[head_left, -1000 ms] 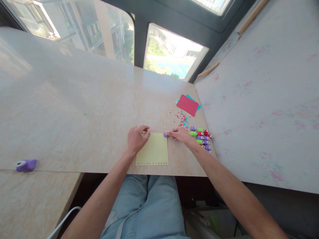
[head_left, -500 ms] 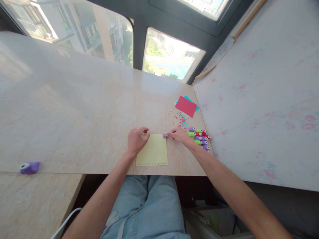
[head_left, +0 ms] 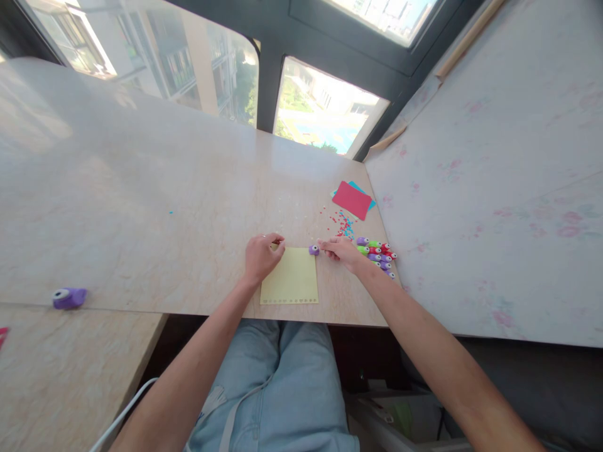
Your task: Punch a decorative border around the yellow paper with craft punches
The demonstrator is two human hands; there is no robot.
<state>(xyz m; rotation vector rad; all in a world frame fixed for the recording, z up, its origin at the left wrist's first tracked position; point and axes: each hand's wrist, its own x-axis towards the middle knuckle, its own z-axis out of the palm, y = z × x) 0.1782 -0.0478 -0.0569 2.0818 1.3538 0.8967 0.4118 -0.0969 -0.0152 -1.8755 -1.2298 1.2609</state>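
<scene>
A sheet of yellow paper [head_left: 289, 276] lies on the table, with a row of small punched holes along its near edge. My left hand [head_left: 262, 256] is closed at the far left corner of the sheet, fingertips pinched on its edge. At the far right corner sits a small purple craft punch [head_left: 313, 250] with a white round top. Just right of the punch is my right hand [head_left: 340, 250], its fingers off it and slightly apart, holding nothing that I can see.
Several purple, green and red punches [head_left: 375, 250] stand grouped on the right. Beyond them are scattered red and blue paper bits [head_left: 345, 224] and a stack of coloured cards [head_left: 352, 199]. Another purple punch [head_left: 70, 298] lies far left. A patterned wall [head_left: 494, 188] bounds the right side.
My right hand has let go of the purple punch and moved slightly right, leaving it at the paper's corner. My left hand stays at the sheet. The view has shifted a little.
</scene>
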